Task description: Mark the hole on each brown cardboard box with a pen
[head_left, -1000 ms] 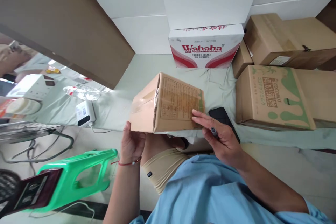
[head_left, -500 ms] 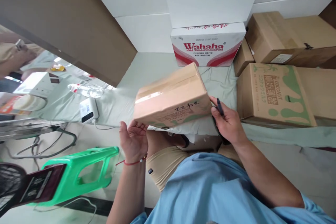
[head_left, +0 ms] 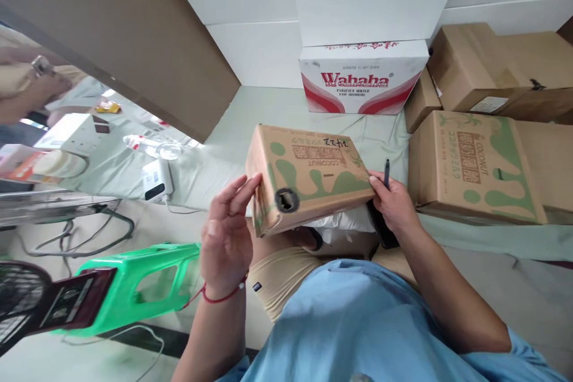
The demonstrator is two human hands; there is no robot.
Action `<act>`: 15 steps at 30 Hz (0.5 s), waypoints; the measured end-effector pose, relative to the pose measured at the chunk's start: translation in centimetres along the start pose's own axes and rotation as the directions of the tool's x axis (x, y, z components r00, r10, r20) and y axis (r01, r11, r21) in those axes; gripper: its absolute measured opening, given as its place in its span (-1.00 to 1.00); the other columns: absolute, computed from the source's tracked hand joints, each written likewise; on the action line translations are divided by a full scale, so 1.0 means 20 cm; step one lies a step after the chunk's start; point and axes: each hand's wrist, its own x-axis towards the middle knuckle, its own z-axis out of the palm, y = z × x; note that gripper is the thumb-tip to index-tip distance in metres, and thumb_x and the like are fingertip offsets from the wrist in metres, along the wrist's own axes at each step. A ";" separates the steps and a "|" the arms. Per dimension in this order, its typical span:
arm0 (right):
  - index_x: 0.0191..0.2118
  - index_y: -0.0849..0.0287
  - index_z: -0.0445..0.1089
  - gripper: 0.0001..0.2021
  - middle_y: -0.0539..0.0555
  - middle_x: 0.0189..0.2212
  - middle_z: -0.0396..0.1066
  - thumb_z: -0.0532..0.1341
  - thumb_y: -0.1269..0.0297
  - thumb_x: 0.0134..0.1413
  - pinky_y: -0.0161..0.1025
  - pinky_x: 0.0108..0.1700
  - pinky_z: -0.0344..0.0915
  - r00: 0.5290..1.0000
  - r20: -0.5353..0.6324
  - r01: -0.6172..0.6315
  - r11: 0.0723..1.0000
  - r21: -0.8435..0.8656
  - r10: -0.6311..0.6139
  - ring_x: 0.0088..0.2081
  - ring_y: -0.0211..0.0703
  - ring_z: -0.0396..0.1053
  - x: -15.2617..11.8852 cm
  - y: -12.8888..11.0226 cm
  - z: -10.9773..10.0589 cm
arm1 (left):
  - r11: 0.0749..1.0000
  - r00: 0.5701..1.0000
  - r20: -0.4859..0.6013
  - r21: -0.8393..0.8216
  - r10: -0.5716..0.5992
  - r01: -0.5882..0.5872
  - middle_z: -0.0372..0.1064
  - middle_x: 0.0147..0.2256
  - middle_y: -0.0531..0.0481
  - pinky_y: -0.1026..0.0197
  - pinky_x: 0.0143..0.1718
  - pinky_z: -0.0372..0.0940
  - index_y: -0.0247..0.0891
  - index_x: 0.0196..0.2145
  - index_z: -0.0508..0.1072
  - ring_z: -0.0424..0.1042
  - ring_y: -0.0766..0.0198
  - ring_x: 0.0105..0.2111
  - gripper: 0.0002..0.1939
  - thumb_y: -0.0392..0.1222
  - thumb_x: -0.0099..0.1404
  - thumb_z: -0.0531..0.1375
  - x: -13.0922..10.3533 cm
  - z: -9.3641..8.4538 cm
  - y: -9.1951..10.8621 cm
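A brown cardboard box (head_left: 308,188) with green splashes and "COCONUT" lettering is tilted at the table's front edge. Its printed side faces up, with "2422" handwritten on it and a dark-rimmed hole near its lower left corner. Against the left end of the box rest the outstretched fingertips of my left hand (head_left: 228,239), palm partly turned up and a red string bracelet at the wrist. My right hand (head_left: 394,203) pinches the right corner of the box. A dark pen (head_left: 387,172) sticks up from between the fingers of that same hand.
A white and red Wahaha carton (head_left: 362,80) stands at the back. Several brown boxes, among them another coconut box (head_left: 487,167), are stacked at right. Leftward are a plastic bottle (head_left: 154,147), a white device (head_left: 156,180), a green stool (head_left: 134,286) and a fan (head_left: 22,304).
The box has been turned over, so its printed side now faces up instead of the taped side. My left hand has shifted from under its corner to its left end.
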 end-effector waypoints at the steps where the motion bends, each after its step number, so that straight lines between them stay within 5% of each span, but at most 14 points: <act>1: -0.09 0.14 0.57 -0.45 -0.09 -0.54 0.40 0.38 -0.28 0.09 -0.33 -0.63 0.14 0.999 -0.017 -0.038 0.998 0.055 0.039 -0.63 -0.31 0.21 0.01 0.01 0.00 | 1.000 0.999 0.032 -0.011 -0.004 0.004 0.61 0.13 -0.29 -0.23 0.41 0.33 -0.23 0.11 0.65 0.38 -0.35 0.39 -0.28 0.35 0.18 0.46 -0.01 0.02 0.01; 5: -0.23 0.11 0.45 -0.43 -0.21 -0.62 0.15 0.47 -0.29 -0.11 -0.39 -0.67 -0.03 0.991 -0.072 -0.098 0.977 0.191 0.113 -0.68 -0.42 -0.02 0.05 0.03 -0.03 | 0.999 0.985 0.171 -0.035 -0.001 0.007 0.57 0.19 -0.29 -0.34 0.46 0.26 -0.16 0.15 0.58 0.35 -0.37 0.41 -0.32 0.00 0.09 0.56 -0.06 0.09 0.01; 8: -0.25 0.10 0.42 -0.41 -0.23 -0.64 0.13 0.53 -0.26 -0.18 -0.42 -0.67 0.00 0.985 -0.083 -0.129 0.963 0.235 0.152 -0.68 -0.43 0.03 0.05 0.03 -0.05 | 0.987 0.964 0.218 0.006 0.154 -0.159 0.48 0.29 -0.18 -0.36 0.51 0.17 -0.04 0.19 0.52 0.28 -0.31 0.46 -0.30 -0.20 0.09 0.52 -0.07 0.12 -0.05; 11: -0.35 0.09 0.35 -0.41 -0.21 -0.62 0.16 0.55 -0.27 -0.22 -0.42 -0.71 -0.07 0.980 -0.071 -0.165 0.954 0.250 0.188 -0.69 -0.44 0.05 0.04 0.03 -0.05 | 0.951 0.952 0.122 0.097 0.280 -0.293 0.38 0.35 -0.08 -0.45 0.53 0.07 0.05 0.19 0.50 0.00 -0.31 0.58 -0.35 -0.11 0.14 0.49 -0.05 0.13 -0.12; 15: -0.48 0.08 0.26 -0.36 -0.17 -0.64 0.18 0.53 -0.35 -0.21 -0.40 -0.74 -0.16 0.974 -0.052 -0.199 0.947 0.253 0.219 -0.72 -0.46 -0.02 0.02 0.04 -0.03 | 0.948 0.967 0.045 0.188 0.252 -0.256 0.28 0.41 -0.05 -0.40 0.57 -0.06 0.02 0.10 0.57 -0.25 -0.26 0.63 -0.50 0.13 0.24 0.44 -0.05 0.14 -0.20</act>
